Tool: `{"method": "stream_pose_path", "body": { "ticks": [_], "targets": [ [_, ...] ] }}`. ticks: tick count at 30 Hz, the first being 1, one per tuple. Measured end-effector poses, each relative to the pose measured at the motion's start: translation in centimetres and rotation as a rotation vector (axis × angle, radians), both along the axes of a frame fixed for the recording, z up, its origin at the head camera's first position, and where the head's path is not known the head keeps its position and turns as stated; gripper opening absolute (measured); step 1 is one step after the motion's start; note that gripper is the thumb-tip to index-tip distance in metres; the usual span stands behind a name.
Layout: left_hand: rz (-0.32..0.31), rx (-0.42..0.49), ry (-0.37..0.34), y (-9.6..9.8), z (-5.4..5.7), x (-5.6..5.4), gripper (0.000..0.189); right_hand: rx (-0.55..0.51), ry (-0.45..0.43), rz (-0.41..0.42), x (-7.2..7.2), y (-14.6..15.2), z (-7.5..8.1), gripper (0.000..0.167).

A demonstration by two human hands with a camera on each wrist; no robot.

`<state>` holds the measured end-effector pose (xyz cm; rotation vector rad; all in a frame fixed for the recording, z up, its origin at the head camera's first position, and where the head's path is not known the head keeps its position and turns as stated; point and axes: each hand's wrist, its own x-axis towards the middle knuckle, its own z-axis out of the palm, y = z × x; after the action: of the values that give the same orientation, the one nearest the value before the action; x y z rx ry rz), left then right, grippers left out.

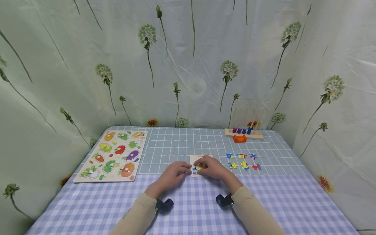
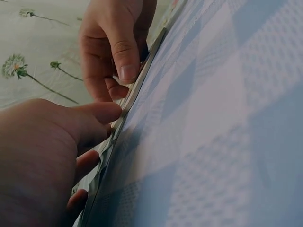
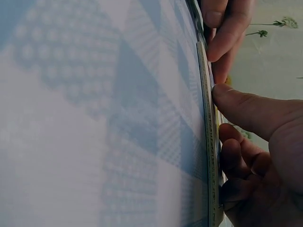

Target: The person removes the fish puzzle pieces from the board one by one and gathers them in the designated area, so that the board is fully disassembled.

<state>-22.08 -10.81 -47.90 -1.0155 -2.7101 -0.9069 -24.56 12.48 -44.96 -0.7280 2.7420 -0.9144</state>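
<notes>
A small wooden puzzle board (image 1: 192, 160) lies flat in front of me, with colourful printed pieces in its lower part. My left hand (image 1: 175, 173) rests at the board's left edge, fingers loosely extended and fingertips touching it. Over the board's right side is my right hand (image 1: 212, 167), its thumb and bent fingers about a yellow puzzle piece (image 1: 199, 168). The right wrist view shows the right thumb (image 3: 241, 104) touching the board surface, with a sliver of yellow beside it. Most of that piece is hidden by the fingers.
Several loose jigsaw pieces (image 1: 244, 165) lie in two rows to the right. Behind them stand a wooden peg rack (image 1: 255, 136) with purple and blue beads and an orange piece (image 1: 240, 139). A large vegetable knob puzzle (image 1: 115, 154) occupies the left side of the table.
</notes>
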Motion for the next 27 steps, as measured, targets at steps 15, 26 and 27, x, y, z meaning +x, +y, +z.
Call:
{"method": "stream_pose_path", "body": {
  "ticks": [15, 26, 27],
  "targets": [
    [-0.074, -0.089, -0.028, -1.1, -0.1, -0.4, 0.034, 0.035, -0.022, 0.005, 0.0, -0.6, -0.1, 0.024],
    [-0.073, -0.059, -0.034, -1.0, -0.1, -0.3, 0.033, 0.041, -0.038, -0.002, 0.1, -0.8, 0.4, 0.027],
    [-0.072, -0.056, -0.037, -1.0, -0.1, -0.3, 0.033, 0.039, -0.04, -0.003, 0.1, -0.8, 0.4, 0.027]
  ]
}}
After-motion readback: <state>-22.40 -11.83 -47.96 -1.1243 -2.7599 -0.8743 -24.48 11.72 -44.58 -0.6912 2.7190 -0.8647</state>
